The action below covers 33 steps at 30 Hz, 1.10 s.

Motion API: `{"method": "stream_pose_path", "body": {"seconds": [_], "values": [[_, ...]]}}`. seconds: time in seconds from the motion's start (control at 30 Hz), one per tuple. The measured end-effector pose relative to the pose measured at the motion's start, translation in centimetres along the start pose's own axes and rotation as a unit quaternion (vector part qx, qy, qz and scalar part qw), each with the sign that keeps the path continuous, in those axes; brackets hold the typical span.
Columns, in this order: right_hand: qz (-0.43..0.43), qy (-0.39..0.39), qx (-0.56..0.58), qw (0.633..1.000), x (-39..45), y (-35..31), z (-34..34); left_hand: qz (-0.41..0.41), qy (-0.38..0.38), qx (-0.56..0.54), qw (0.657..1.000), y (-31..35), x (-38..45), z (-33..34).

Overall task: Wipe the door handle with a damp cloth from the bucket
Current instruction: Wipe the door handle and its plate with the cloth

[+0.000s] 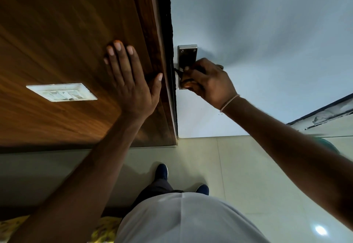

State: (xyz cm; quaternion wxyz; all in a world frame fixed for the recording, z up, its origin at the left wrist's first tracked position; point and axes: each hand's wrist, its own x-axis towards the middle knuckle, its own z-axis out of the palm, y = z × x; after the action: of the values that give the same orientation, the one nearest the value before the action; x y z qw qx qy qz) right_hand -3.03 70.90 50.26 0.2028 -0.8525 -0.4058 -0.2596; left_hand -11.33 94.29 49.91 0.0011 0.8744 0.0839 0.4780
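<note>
The metal door handle plate (187,53) is fixed to the white door (248,32) just right of the door's edge. My right hand (210,82) is closed over the lower part of the plate, pressing a dark cloth (184,79) against it; the lever itself is hidden under my fingers. A thin band circles that wrist. Flat on the brown wooden panel (66,32) to the left of the door edge rests my left hand (131,82), fingers spread, thumb toward the dark gap. The bucket shows only as a green rim (328,145) behind my right forearm.
A white switch plate (62,92) sits on the wooden panel left of my left hand. Pale floor tiles (238,166) lie below, with my two dark shoes (161,172) near the door's foot. A yellow patterned fabric (103,229) shows at the bottom left.
</note>
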Motion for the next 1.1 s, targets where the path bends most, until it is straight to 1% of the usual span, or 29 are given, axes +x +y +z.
{"method": "stream_pose_path", "body": {"seconds": [0.1,0.27,0.43,0.57,0.7,0.93,1.03,1.1], "values": [[-0.013,-0.001,-0.039,0.999,-0.7,1.3,-0.6,0.002,-0.001,0.002,1.000,-0.1,0.1,-0.1],[0.026,-0.008,-0.076,0.997,-3.4,4.7,-1.8,0.000,-0.007,0.003,1.000,0.0,0.2,-0.3],[0.051,-0.037,-0.089,0.994,-3.3,3.4,0.9,0.003,-0.011,0.005,1.000,0.0,0.2,-0.5],[0.052,-0.028,-0.076,0.995,-2.0,1.9,1.2,0.004,-0.010,0.002,1.000,0.3,0.2,-0.2],[0.045,-0.006,-0.040,0.998,-0.6,0.7,1.5,0.000,-0.001,0.004,1.000,0.6,0.2,0.0],[0.020,-0.052,-0.030,0.998,-1.4,2.5,0.3,-0.008,-0.003,-0.003,1.000,0.6,0.3,0.2],[0.037,-0.063,0.000,0.997,-3.1,3.9,-0.3,-0.006,-0.011,-0.004,1.000,0.6,0.3,-0.1],[0.074,-0.062,0.030,0.995,-4.5,4.9,-0.8,-0.003,-0.018,-0.001,1.000,0.5,0.3,-0.3]]}}
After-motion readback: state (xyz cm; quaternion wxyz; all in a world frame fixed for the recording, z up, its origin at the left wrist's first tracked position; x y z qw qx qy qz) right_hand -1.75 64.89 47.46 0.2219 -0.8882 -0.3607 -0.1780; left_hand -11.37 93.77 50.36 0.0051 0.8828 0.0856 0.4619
